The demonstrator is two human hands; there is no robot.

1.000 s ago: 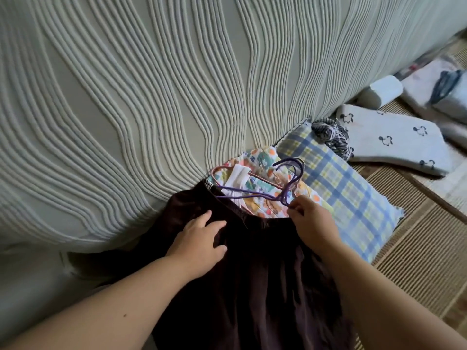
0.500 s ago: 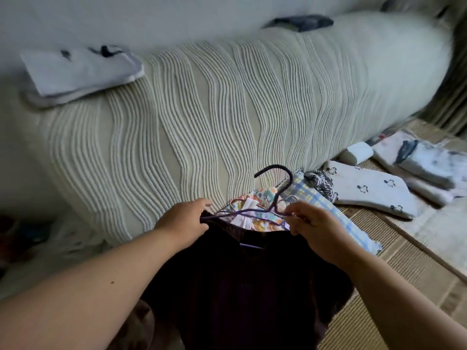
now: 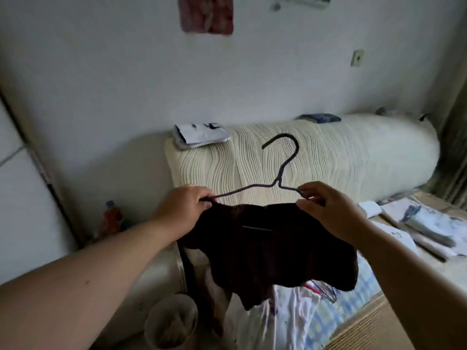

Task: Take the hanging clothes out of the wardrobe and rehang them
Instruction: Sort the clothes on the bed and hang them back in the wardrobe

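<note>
A dark purple wire hanger (image 3: pixel 283 170) is held up in front of me with its hook pointing up. A dark brown garment (image 3: pixel 273 251) hangs from it. My left hand (image 3: pixel 184 208) grips the hanger's left shoulder together with the garment's edge. My right hand (image 3: pixel 326 210) pinches the hanger's right shoulder. Below the garment lie a light patterned garment (image 3: pixel 285 317) and more wire hangers (image 3: pixel 326 290). The wardrobe is not in view.
A big rolled cream quilt (image 3: pixel 341 157) lies against the wall, with folded cloth (image 3: pixel 202 135) on top. Folded items (image 3: pixel 429 223) lie on the woven mat at the right. A round bin (image 3: pixel 171 322) stands low left, a bottle (image 3: pixel 112 218) by the wall.
Both hands have lifted the hanger with the dark garment up off the pile. My head has tilted up, so the wall and the whole quilt roll now show.
</note>
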